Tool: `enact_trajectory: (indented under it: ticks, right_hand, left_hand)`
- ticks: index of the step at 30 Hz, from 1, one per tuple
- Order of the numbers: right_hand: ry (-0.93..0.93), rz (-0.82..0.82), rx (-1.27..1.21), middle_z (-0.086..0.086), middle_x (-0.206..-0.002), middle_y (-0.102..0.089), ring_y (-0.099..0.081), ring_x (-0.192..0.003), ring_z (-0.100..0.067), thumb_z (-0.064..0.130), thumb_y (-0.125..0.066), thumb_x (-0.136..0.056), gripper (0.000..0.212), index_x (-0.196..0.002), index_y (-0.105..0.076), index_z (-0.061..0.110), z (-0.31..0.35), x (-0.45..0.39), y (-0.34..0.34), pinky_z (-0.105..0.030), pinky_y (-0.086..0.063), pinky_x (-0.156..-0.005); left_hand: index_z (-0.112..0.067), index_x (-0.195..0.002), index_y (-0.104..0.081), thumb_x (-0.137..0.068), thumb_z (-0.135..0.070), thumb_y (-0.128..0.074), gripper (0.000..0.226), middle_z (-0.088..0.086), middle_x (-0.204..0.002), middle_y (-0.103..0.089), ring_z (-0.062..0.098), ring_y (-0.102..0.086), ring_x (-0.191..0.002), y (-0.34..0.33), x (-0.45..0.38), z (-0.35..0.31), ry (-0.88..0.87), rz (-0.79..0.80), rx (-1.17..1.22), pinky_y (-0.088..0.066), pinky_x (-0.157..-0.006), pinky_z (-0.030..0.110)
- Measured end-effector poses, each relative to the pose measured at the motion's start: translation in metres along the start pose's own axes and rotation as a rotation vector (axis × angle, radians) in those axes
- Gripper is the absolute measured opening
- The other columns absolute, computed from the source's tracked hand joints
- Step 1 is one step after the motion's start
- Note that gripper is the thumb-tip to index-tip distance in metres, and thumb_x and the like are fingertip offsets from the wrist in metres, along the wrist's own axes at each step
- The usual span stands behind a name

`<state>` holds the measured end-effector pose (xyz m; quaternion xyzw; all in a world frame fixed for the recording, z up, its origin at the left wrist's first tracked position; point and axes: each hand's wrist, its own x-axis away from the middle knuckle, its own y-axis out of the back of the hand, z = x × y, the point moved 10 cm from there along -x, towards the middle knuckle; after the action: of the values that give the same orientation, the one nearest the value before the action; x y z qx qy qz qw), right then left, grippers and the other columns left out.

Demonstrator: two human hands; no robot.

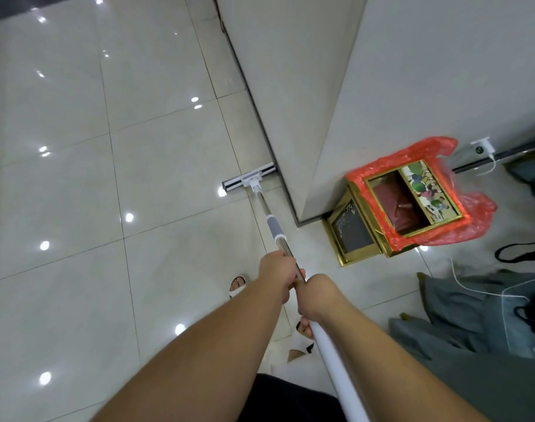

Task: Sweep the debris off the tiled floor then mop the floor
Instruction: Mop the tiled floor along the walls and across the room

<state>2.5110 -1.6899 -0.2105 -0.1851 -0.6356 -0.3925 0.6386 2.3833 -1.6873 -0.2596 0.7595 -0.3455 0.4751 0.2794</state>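
Mop (pixel 261 202) runs from the lower centre of the frame up to mid-frame, its flat white head (pixel 248 179) lying on the glossy tiled floor (pixel 77 178), one end touching the wall (pixel 290 86) base. No writing can be read. Both hands curl tight around the handle: left hand (pixel 277 271) on the steel part, right hand (pixel 316 295) just below it, where the white tube starts. At right, a gold bin (pixel 406 205) lined with a red bag (pixel 476 214) stands at the wall corner, beside grey cloth (pixel 461 306) and a white cable (pixel 473 289).
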Motion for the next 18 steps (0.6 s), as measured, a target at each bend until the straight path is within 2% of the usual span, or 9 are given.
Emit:
enact_trajectory:
  ticks: [4, 9, 11, 14, 18]
  right_hand:
    - [0.067, 0.009, 0.017, -0.015, -0.053, -0.058, -0.053, -0.037, -0.027, 0.028, -0.048, -0.105, 0.032, -0.09, -0.058, 0.001, 0.058, -0.008, -0.009, -0.029, -0.048, -0.045]
    - [0.121, 0.019, -0.014, -0.018, -0.063, -0.06, -0.054, -0.038, -0.027, 0.038, -0.046, -0.104, 0.039, -0.1, -0.059, 0.002, 0.14, -0.021, -0.019, -0.034, -0.051, -0.048]
    - [0.129, 0.013, -0.019, -0.018, -0.064, -0.058, -0.052, -0.034, -0.025, 0.042, -0.045, -0.105, 0.044, -0.096, -0.057, 0.0, 0.176, -0.023, -0.021, -0.03, -0.05, -0.044]
    - [0.13, 0.0, -0.012, -0.017, -0.063, -0.055, -0.049, -0.029, -0.023, 0.041, -0.043, -0.106, 0.046, -0.088, -0.055, 0.001, 0.229, -0.02, -0.022, -0.025, -0.046, -0.038]
    - [0.135, -0.005, -0.041, -0.016, -0.06, -0.053, -0.046, -0.027, -0.021, 0.034, -0.044, -0.105, 0.042, -0.099, -0.059, -0.005, 0.293, -0.017, -0.025, -0.025, -0.045, -0.039]
  left_hand:
    - [-0.006, -0.1, -0.065, -0.093, 0.005, -0.047, 0.021, 0.02, -0.092, -0.065, 0.029, -0.068, -0.059, 0.012, -0.032, -0.047, -0.02, -0.013, -0.013, -0.062, -0.074, 0.043]
    - [-0.005, -0.105, -0.066, -0.089, 0.007, -0.044, 0.03, 0.018, -0.095, -0.063, 0.029, -0.068, -0.055, 0.022, -0.076, -0.117, -0.024, 0.003, -0.004, -0.061, -0.07, 0.041]
    - [-0.008, -0.104, -0.066, -0.089, 0.007, -0.044, 0.031, 0.017, -0.096, -0.065, 0.029, -0.07, -0.056, 0.028, -0.092, -0.148, -0.009, 0.007, -0.001, -0.062, -0.072, 0.043]
    - [-0.008, -0.097, -0.066, -0.089, 0.006, -0.048, 0.025, 0.016, -0.09, -0.067, 0.032, -0.074, -0.065, 0.035, -0.11, -0.196, 0.0, 0.024, 0.011, -0.063, -0.077, 0.05]
    - [-0.01, -0.086, -0.062, -0.087, 0.005, -0.053, 0.017, 0.018, -0.09, -0.069, 0.038, -0.074, -0.086, 0.045, -0.129, -0.254, 0.006, 0.026, -0.001, -0.062, -0.08, 0.052]
